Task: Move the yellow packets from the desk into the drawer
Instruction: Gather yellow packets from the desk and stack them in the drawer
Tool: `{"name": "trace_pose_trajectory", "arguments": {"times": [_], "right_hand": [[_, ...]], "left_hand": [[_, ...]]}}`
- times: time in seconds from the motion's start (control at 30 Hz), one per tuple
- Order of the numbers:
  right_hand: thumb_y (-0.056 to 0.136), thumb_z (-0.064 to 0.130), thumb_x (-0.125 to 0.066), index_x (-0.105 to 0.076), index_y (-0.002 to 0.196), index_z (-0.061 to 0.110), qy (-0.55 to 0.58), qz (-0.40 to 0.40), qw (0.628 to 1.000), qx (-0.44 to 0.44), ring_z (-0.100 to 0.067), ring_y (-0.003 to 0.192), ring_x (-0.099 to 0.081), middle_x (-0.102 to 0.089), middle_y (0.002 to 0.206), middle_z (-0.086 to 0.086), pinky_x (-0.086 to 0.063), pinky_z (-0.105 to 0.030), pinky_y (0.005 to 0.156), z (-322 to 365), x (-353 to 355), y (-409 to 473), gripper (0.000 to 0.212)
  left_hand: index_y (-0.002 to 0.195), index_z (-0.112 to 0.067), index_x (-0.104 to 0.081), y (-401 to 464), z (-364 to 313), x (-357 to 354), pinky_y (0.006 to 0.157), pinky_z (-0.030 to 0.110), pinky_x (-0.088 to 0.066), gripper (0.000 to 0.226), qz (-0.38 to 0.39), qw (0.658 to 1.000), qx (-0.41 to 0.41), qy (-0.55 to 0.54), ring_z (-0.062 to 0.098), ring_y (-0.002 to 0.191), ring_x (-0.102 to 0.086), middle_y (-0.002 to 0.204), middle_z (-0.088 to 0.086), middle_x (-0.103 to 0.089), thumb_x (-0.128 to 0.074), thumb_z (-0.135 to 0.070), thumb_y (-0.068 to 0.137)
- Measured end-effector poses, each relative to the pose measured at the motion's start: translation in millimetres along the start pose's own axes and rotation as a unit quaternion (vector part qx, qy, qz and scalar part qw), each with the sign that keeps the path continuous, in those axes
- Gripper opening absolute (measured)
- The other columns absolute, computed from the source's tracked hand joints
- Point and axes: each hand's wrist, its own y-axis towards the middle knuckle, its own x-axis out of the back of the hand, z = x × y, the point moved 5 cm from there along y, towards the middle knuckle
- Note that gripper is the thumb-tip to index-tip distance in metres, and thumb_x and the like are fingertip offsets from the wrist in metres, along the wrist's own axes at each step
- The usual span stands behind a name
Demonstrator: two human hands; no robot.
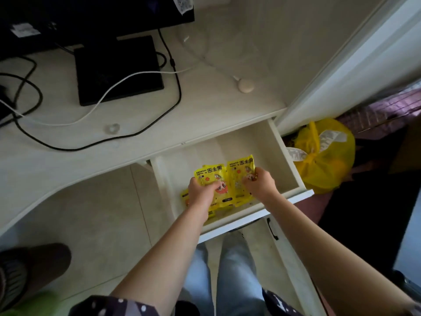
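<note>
Down in the open drawer (280, 156), both hands work among the yellow packets (222, 179). The left hand (201, 192) has its fingers curled over the left packet, pressing it against others lying beneath; the right hand (260, 182) pinches the right packet (240, 169) by its edge. More packets peek out under the left wrist, near the drawer's front. On the counter (205, 110) above sit a black monitor base (118, 69), a looping black cable (177, 96), a white cable (109, 90) crossing the base, a small round beige puck (246, 85) and a clear ring-shaped piece (112, 128). Just right of the drawer, on the floor, stands a knotted yellow plastic bag (325, 160). A brown boot (34, 267) rests at lower left.
</note>
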Motion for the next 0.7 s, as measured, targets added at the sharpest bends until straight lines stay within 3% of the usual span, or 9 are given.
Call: {"name": "trace_pose_trajectory", "arguments": {"times": [0.17, 0.33, 0.47, 0.6, 0.7], "right_hand": [[0.088, 0.016, -0.055, -0.060, 0.105, 0.006, -0.022, 0.034, 0.999, 0.012, -0.032, 0.088, -0.064, -0.067, 0.095, -0.013, -0.051, -0.037, 0.074, -14, 16, 32, 0.020], [0.091, 0.018, -0.055, -0.058, 0.105, 0.006, -0.040, 0.061, 0.997, 0.037, -0.028, 0.084, -0.063, -0.066, 0.092, -0.010, -0.052, -0.035, 0.070, -32, 26, 60, 0.018], [0.093, 0.017, -0.053, -0.056, 0.107, 0.008, -0.060, 0.098, 0.993, 0.029, -0.025, 0.085, -0.062, -0.063, 0.093, -0.008, -0.052, -0.035, 0.072, -49, 23, 80, 0.017], [0.094, 0.020, -0.055, -0.054, 0.114, 0.008, -0.089, 0.125, 0.988, 0.029, -0.027, 0.091, -0.061, -0.061, 0.097, -0.007, -0.048, -0.033, 0.073, -60, 17, 101, 0.024], [0.095, 0.020, -0.054, -0.056, 0.116, 0.007, -0.102, 0.142, 0.984, 0.014, -0.026, 0.091, -0.060, -0.064, 0.103, -0.011, -0.045, -0.031, 0.072, -69, 10, 113, 0.024]], "left_hand": [[0.124, -0.010, -0.047, 10, 0, -35, 0.080, 0.036, -0.045, 0.063, -0.028, 0.999, 0.014, 0.013, 0.026, 0.105, -0.055, 0.124, 0.008, -0.057, -0.080, -0.029, 0.074], [0.139, -0.011, -0.037, 16, 6, -72, 0.090, 0.038, -0.044, 0.074, -0.046, 0.998, 0.036, 0.027, 0.026, 0.119, -0.051, 0.137, 0.008, -0.049, -0.076, -0.030, 0.080], [0.133, -0.013, -0.043, 28, 12, -93, 0.083, 0.033, -0.044, 0.068, -0.071, 0.996, 0.038, 0.029, 0.023, 0.109, -0.054, 0.129, 0.005, -0.054, -0.079, -0.029, 0.077], [0.140, -0.009, -0.036, 41, 21, -111, 0.101, 0.042, -0.044, 0.076, -0.078, 0.995, 0.041, 0.052, 0.029, 0.126, -0.048, 0.140, 0.010, -0.047, -0.077, -0.027, 0.079], [0.141, -0.009, -0.036, 48, 26, -122, 0.101, 0.042, -0.044, 0.077, -0.085, 0.993, 0.029, 0.077, 0.030, 0.127, -0.048, 0.141, 0.010, -0.048, -0.078, -0.026, 0.079]]}}
